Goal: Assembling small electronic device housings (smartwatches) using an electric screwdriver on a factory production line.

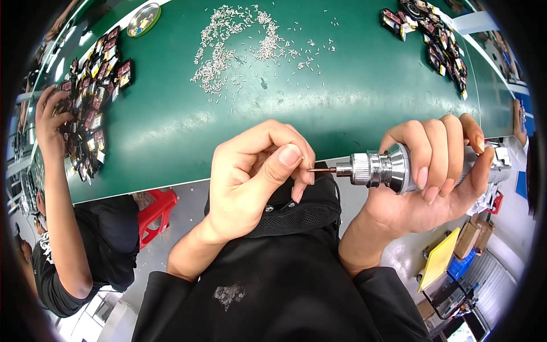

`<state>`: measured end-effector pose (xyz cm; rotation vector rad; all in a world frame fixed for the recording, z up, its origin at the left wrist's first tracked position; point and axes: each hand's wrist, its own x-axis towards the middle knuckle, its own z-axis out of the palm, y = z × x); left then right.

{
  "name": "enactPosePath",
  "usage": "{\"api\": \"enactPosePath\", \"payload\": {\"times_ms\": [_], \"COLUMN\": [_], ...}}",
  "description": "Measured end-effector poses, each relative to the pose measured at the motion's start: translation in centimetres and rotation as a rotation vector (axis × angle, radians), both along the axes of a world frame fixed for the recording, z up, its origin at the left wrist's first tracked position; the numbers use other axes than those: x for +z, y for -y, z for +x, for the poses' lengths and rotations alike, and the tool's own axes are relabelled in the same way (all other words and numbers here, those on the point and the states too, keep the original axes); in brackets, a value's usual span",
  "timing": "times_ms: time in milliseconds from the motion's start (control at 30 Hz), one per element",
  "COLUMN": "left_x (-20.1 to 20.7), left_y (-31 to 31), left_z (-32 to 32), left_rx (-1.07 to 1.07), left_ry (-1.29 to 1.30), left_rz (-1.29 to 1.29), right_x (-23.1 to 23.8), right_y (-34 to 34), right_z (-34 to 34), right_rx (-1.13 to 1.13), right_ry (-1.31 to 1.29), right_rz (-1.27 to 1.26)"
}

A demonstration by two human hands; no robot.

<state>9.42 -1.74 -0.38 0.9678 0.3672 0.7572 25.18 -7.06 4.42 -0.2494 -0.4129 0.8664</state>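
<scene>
My right hand (433, 171) is wrapped round a silver electric screwdriver (396, 168), held level with its thin bit pointing left. The thumb and forefinger of my left hand (256, 176) are pinched together just beyond the bit's tip. A tiny light-coloured screw (302, 158) shows between them, mostly covered by the fingers. Both hands are above my lap, in front of the table's near edge. Below them lies a black mesh-sided pouch (296, 219). Many loose small silvery screws (219, 57) are scattered on the green table (165, 122).
Black-and-red labelled devices (94, 108) are heaped at the left, where a co-worker's hand (51, 117) touches them. More such devices (441, 48) lie far right. A round dish (143, 20) stands far left. A red stool (156, 214) and a yellow panel (439, 259) are below table height.
</scene>
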Motion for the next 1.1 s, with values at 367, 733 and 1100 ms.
{"api": "enactPosePath", "payload": {"times_ms": [367, 733, 1100], "left_x": [-0.3, -0.3, 0.5], "left_y": [0.3, 0.6, 0.4], "left_z": [0.6, 0.6, 1.1], "left_rx": [-0.045, -0.047, -0.029], "left_ry": [0.022, 0.004, -0.285], "left_rz": [0.001, 0.016, 0.172], "right_x": [-0.4, -0.8, -1.0], "right_y": [0.2, 0.4, 0.6], "right_z": [0.3, 0.5, 1.2], "right_rx": [-0.044, -0.031, -0.019], "right_ry": [0.011, -0.007, 0.100], "right_rz": [-0.057, -0.071, -0.066]}}
